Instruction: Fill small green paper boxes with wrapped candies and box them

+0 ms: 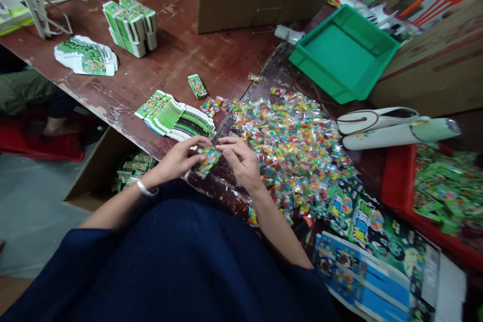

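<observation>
My left hand (184, 158) grips a small green printed carton (208, 160) low over the table's front edge. At the carton's right end, the bent fingers of my right hand (241, 162) close in and appear to pinch its flap; the fingertips are partly blurred. Just beyond my hands lies a long row of flattened green-and-white cartons (175, 116), overlapping one another. One closed carton (197, 86) rests on its own behind the row. Beside my right hand spreads a wide heap of clear-wrapped colourful candies (290, 146).
Stacked carton bundles (130, 25) and a fan of flat cartons (86, 55) lie far left. Back right are a green tray (339, 55) and white pouch (377, 131). A red bin (400, 181) holds green packets. Below the table edge, a cardboard box (98, 166) contains cartons. Someone sits at left.
</observation>
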A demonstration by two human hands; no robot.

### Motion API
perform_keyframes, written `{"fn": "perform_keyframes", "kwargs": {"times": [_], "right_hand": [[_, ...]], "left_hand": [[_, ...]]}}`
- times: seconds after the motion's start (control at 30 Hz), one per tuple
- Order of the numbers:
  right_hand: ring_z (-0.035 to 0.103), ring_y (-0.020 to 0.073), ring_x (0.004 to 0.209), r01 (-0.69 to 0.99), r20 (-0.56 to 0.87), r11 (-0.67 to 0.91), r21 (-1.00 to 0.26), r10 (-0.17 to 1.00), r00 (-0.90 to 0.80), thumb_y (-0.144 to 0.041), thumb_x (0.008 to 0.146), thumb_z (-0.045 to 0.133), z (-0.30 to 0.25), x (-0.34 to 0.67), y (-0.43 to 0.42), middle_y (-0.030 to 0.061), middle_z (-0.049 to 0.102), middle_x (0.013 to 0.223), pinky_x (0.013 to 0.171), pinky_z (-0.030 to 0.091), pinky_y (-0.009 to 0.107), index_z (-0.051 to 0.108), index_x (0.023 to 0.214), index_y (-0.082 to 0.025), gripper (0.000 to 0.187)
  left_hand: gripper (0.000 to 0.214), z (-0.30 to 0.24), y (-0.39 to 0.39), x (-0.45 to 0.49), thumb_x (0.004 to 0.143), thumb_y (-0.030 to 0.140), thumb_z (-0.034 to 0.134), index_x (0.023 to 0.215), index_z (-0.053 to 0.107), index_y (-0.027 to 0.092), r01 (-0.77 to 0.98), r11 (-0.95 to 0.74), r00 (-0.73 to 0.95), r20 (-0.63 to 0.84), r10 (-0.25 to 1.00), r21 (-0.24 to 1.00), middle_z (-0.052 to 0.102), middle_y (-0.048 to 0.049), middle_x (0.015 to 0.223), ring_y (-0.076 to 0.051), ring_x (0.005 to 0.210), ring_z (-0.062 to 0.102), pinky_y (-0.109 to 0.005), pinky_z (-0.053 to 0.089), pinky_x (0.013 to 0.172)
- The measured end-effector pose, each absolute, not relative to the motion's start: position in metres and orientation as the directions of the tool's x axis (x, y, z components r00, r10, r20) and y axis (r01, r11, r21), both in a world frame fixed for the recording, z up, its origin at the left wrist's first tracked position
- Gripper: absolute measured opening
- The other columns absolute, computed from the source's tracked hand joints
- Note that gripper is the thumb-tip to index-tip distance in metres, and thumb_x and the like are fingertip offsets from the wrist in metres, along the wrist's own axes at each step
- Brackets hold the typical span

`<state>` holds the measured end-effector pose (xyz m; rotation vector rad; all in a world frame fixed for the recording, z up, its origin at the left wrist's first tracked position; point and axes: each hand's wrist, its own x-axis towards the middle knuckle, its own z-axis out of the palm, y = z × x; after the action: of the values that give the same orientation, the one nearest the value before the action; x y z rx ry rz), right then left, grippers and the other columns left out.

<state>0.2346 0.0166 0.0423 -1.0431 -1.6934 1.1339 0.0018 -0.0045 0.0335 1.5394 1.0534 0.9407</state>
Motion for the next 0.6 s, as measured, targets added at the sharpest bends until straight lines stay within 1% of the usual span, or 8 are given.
{"fn": "perform_keyframes", "kwargs": {"times": [0.07, 0.1, 0.17, 0.27, 0.33, 0.43, 0.53, 0.6], "right_hand": [[0.073, 0.0241, 0.110, 0.193, 0.077, 0.146, -0.970, 0.941, -0.328, -0.050, 0.096, 0.071, 0.036, 0.250, 0.015, 0.0078, 0.076, 0.127, 0.087, 0.061, 0.039, 0.075, 0.125, -0.030, 0.035], [0.074, 0.0242, 0.107, 0.213, 0.024, 0.089, -0.973, 0.957, -0.290, -0.051, 0.095, 0.072, 0.032, 0.259, 0.016, 0.0081, 0.076, 0.127, 0.084, 0.062, 0.038, 0.072, 0.130, -0.030, 0.040], [0.075, 0.0253, 0.104, 0.290, -0.030, 0.023, -0.957, 0.984, -0.175, -0.051, 0.095, 0.070, 0.022, 0.275, 0.018, 0.0084, 0.078, 0.118, 0.083, 0.062, 0.039, 0.074, 0.124, -0.027, 0.038], [0.076, 0.0272, 0.097, 0.429, -0.061, 0.009, -0.903, 0.987, -0.149, -0.051, 0.094, 0.070, 0.007, 0.290, 0.026, 0.0087, 0.081, 0.107, 0.083, 0.061, 0.042, 0.078, 0.108, -0.024, 0.032], [0.076, 0.0273, 0.092, 0.493, -0.057, 0.033, -0.869, 0.984, -0.166, -0.048, 0.093, 0.069, 0.002, 0.291, 0.030, 0.0087, 0.081, 0.103, 0.082, 0.061, 0.042, 0.078, 0.105, -0.023, 0.029], [0.076, 0.0264, 0.088, 0.573, -0.022, 0.087, -0.815, 0.983, -0.181, -0.044, 0.094, 0.066, 0.001, 0.285, 0.031, 0.0085, 0.081, 0.101, 0.081, 0.061, 0.042, 0.078, 0.104, -0.024, 0.026], [0.077, 0.0260, 0.087, 0.644, 0.014, 0.145, -0.751, 0.979, -0.205, -0.041, 0.096, 0.064, 0.004, 0.281, 0.027, 0.0086, 0.080, 0.100, 0.082, 0.061, 0.041, 0.078, 0.103, -0.024, 0.023], [0.077, 0.0262, 0.088, 0.682, 0.020, 0.162, -0.713, 0.977, -0.211, -0.039, 0.096, 0.063, 0.005, 0.283, 0.021, 0.0091, 0.080, 0.100, 0.082, 0.061, 0.041, 0.078, 0.103, -0.024, 0.022]], "left_hand": [[0.026, 0.047, -0.009, -0.037, 0.097, 0.025, 0.062, 0.122, 0.069, 0.020, 0.350, -0.086, 0.486, -0.103, 0.868, 0.933, 0.078, -0.0075, 0.106, -0.019, 0.090, 0.074, -0.029, 0.060, 0.077], [0.025, 0.054, -0.010, -0.057, 0.097, 0.025, 0.060, 0.120, 0.071, 0.021, 0.454, -0.090, 0.538, -0.192, 0.820, 0.886, 0.078, -0.0073, 0.107, -0.020, 0.090, 0.074, -0.030, 0.059, 0.079], [0.029, 0.067, -0.005, -0.094, 0.094, 0.029, 0.064, 0.121, 0.073, 0.024, 0.605, -0.136, 0.565, -0.303, 0.768, 0.784, 0.080, -0.0068, 0.113, -0.022, 0.096, 0.075, -0.032, 0.058, 0.086], [0.035, 0.077, 0.026, -0.119, 0.093, 0.037, 0.066, 0.125, 0.073, 0.025, 0.764, -0.173, 0.429, -0.288, 0.856, 0.622, 0.080, -0.0078, 0.115, -0.025, 0.101, 0.075, -0.036, 0.055, 0.092], [0.034, 0.077, 0.064, -0.110, 0.096, 0.041, 0.063, 0.123, 0.073, 0.023, 0.834, -0.148, 0.290, -0.194, 0.937, 0.531, 0.080, -0.0102, 0.110, -0.027, 0.098, 0.074, -0.038, 0.054, 0.091], [0.043, 0.066, 0.136, -0.070, 0.096, 0.046, 0.066, 0.128, 0.070, 0.018, 0.896, -0.059, 0.096, -0.062, 0.993, 0.439, 0.077, -0.0160, 0.116, -0.032, 0.109, 0.072, -0.042, 0.051, 0.097], [0.066, 0.046, 0.200, -0.023, 0.095, 0.050, 0.068, 0.143, 0.058, 0.006, 0.929, 0.119, -0.078, -0.126, 0.989, 0.351, 0.067, -0.0295, 0.136, -0.043, 0.126, 0.064, -0.049, 0.048, 0.105], [0.081, 0.029, 0.229, 0.000, 0.092, 0.051, 0.072, 0.152, 0.047, 0.002, 0.921, 0.173, -0.127, -0.151, 0.980, 0.350, 0.055, -0.0351, 0.148, -0.047, 0.137, 0.056, -0.052, 0.045, 0.110]]}}
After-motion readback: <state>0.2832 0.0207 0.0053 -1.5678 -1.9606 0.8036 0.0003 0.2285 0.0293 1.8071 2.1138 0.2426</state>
